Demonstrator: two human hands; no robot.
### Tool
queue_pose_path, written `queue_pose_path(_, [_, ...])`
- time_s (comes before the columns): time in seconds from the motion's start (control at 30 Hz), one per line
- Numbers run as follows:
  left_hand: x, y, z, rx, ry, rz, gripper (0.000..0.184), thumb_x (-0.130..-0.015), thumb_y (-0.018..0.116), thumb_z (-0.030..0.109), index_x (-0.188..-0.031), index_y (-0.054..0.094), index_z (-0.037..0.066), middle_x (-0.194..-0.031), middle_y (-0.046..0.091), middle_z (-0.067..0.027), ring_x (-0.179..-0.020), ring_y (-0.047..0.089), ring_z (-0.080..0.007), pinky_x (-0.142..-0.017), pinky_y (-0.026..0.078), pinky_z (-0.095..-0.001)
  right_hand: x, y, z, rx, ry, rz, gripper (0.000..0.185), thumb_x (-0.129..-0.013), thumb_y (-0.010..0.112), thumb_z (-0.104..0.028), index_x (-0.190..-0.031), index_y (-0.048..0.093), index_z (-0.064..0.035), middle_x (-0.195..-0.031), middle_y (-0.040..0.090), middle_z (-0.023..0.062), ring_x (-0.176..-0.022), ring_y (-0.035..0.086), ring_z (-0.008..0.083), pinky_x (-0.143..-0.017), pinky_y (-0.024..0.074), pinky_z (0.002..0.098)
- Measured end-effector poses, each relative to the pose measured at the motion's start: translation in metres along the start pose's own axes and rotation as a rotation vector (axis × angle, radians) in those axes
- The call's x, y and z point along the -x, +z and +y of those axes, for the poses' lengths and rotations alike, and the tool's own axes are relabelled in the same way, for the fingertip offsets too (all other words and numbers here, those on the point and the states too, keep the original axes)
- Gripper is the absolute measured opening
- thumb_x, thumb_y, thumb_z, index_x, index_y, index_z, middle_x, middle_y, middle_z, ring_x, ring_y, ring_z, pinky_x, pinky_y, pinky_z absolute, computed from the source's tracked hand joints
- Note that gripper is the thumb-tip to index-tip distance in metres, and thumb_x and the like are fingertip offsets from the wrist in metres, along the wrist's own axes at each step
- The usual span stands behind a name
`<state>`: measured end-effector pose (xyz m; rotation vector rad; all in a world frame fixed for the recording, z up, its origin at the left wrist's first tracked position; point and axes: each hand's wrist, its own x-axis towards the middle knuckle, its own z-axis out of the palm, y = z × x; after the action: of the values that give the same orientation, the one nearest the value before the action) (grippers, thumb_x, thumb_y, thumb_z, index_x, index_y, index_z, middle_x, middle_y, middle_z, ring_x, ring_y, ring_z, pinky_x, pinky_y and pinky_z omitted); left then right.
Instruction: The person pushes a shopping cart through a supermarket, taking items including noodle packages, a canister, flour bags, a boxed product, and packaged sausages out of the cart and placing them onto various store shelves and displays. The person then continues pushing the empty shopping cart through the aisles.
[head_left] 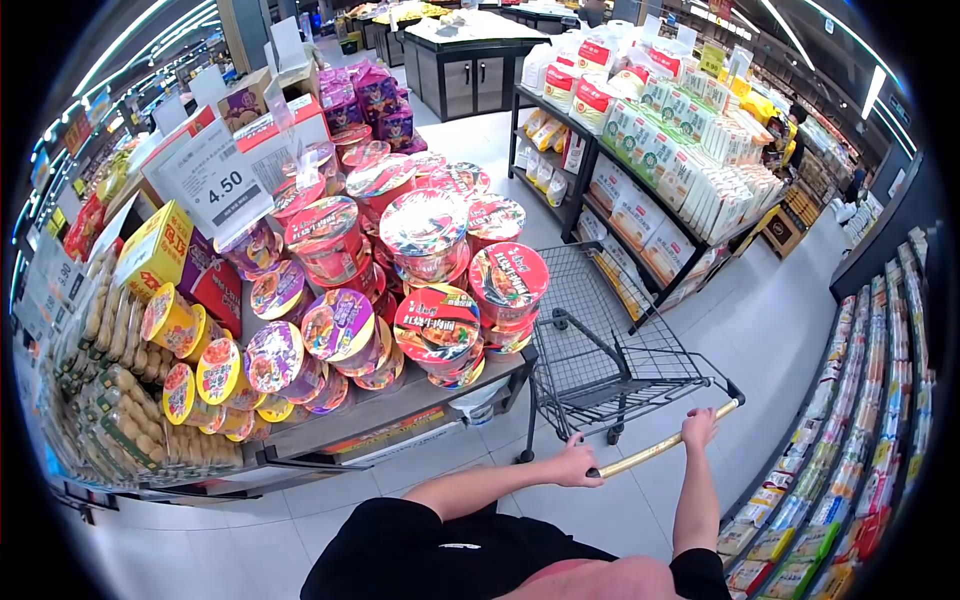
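My left hand [575, 463] is closed around the near end of a shopping cart's yellow handle [645, 454]. My right hand [699, 428] grips the same handle close to its other end. Ahead of my hands stands the dark wire shopping cart [650, 372], with floor tiles showing through its mesh. Just left of the cart, a display table [400, 402] carries stacks of instant noodle cups, red ones [437, 325] nearest the cart, then purple [338, 323] and yellow ones [222, 370].
A price sign [222, 188] reading 4.50 stands behind the noodle cups. Beyond the cart, a black shelf unit [640, 165] bears white and green packs. A curved shelf [850, 420] of packaged goods runs along the right. Tiled floor [765, 330] lies between the cart and that shelf.
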<state>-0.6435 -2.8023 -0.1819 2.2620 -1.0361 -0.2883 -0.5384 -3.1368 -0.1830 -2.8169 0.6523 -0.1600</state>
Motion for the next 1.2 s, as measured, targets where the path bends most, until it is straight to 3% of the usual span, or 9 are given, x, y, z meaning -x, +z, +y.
queue_pose_path(0.07, [-0.005,-0.002,-0.002,-0.025,-0.011,0.027,0.040,-0.084,0.063,0.048,-0.083,0.073,0.009,-0.078,0.064,-0.0057,-0.094,0.059,-0.0237,-0.109,0.022,-0.0619,-0.010,0.002,-0.007,0.016,0.005,-0.019,0.020,-0.076,0.060,-0.008,-0.092,0.071,-0.0124,-0.125,0.058,0.0094,-0.137,0.037,0.0237,-0.112,0.0259,0.0580])
queue_pose_path(0.37, [-0.046,-0.012,-0.024,0.058,-0.012,0.193,0.040,-0.080,0.066,0.046,-0.075,0.070,0.006,-0.079,0.065,-0.0068,-0.101,0.057,-0.0227,-0.107,0.027,-0.0541,-0.060,-0.020,-0.053,0.054,-0.060,-0.047,0.019,-0.076,0.061,-0.009,-0.091,0.072,-0.0108,-0.120,0.062,0.0064,-0.137,0.037,0.0230,-0.115,0.0212,0.0606])
queue_pose_path(0.63, [-0.094,-0.027,-0.040,-0.055,-0.124,0.336,0.037,-0.078,0.067,0.044,-0.078,0.071,0.006,-0.080,0.066,-0.0078,-0.098,0.057,-0.0250,-0.103,0.034,-0.0453,-0.145,0.006,-0.062,-0.090,-0.325,0.056,0.018,-0.075,0.061,-0.013,-0.088,0.072,-0.0074,-0.104,0.069,0.0095,-0.119,0.051,0.0274,-0.121,0.0143,0.0494])
queue_pose_path(0.67, [-0.099,-0.028,-0.042,-0.114,-0.151,0.362,0.037,-0.078,0.067,0.043,-0.078,0.070,0.007,-0.080,0.065,-0.0081,-0.096,0.057,-0.0257,-0.102,0.035,-0.0439,-0.159,0.022,-0.059,-0.141,-0.380,0.126,0.014,-0.077,0.060,-0.012,-0.084,0.071,-0.0078,-0.098,0.069,0.0096,-0.117,0.052,0.0288,-0.121,0.0175,0.0486])
queue_pose_path(0.87, [-0.123,-0.047,-0.052,-0.118,-0.244,0.355,0.036,-0.079,0.068,0.042,-0.072,0.066,0.006,-0.075,0.061,-0.0083,-0.090,0.055,-0.0271,-0.100,0.037,-0.0428,-0.186,0.029,-0.078,-0.411,-0.441,0.274,0.013,-0.081,0.059,-0.012,-0.078,0.071,-0.0087,-0.087,0.067,0.0110,-0.109,0.056,0.0292,-0.119,0.0214,0.0522])
queue_pose_path(0.93, [-0.127,-0.048,-0.051,-0.118,-0.233,0.425,0.036,-0.080,0.069,0.039,-0.067,0.060,0.006,-0.069,0.054,-0.0067,-0.084,0.052,-0.0270,-0.098,0.039,-0.0416,-0.188,0.022,-0.084,-0.409,-0.459,0.231,0.014,-0.083,0.058,-0.013,-0.078,0.071,-0.0094,-0.087,0.067,0.0097,-0.107,0.056,0.0276,-0.120,0.0188,0.0521])
queue_pose_path(1.1, [-0.127,-0.051,-0.046,-0.141,-0.259,0.459,0.038,-0.080,0.071,0.038,-0.066,0.060,0.005,-0.069,0.053,-0.0071,-0.083,0.052,-0.0274,-0.098,0.038,-0.0434,-0.202,0.024,-0.083,-0.434,-0.483,0.178,0.020,-0.090,0.054,-0.017,-0.080,0.069,-0.0085,-0.082,0.067,0.0093,-0.096,0.060,0.0242,-0.121,0.0140,0.0521])
queue_pose_path(1.17, [-0.126,-0.050,-0.046,-0.092,-0.280,0.441,0.038,-0.080,0.072,0.038,-0.065,0.059,0.005,-0.069,0.054,-0.0071,-0.083,0.052,-0.0276,-0.103,0.036,-0.0442,-0.204,-0.007,-0.088,-0.617,-0.303,-0.188,0.029,-0.097,0.051,-0.024,-0.080,0.064,-0.0053,-0.073,0.064,0.0075,-0.082,0.062,0.0190,-0.112,0.0317,0.0462])
queue_pose_path(1.2, [-0.126,-0.053,-0.046,-0.087,-0.284,0.453,0.038,-0.080,0.072,0.038,-0.065,0.059,0.005,-0.069,0.054,-0.0071,-0.083,0.052,-0.0276,-0.103,0.036,-0.0442,-0.212,-0.013,-0.091,-0.609,-0.314,-0.190,0.029,-0.097,0.051,-0.024,-0.080,0.064,-0.0053,-0.073,0.064,0.0075,-0.082,0.062,0.0190,-0.112,0.0317,0.0462])
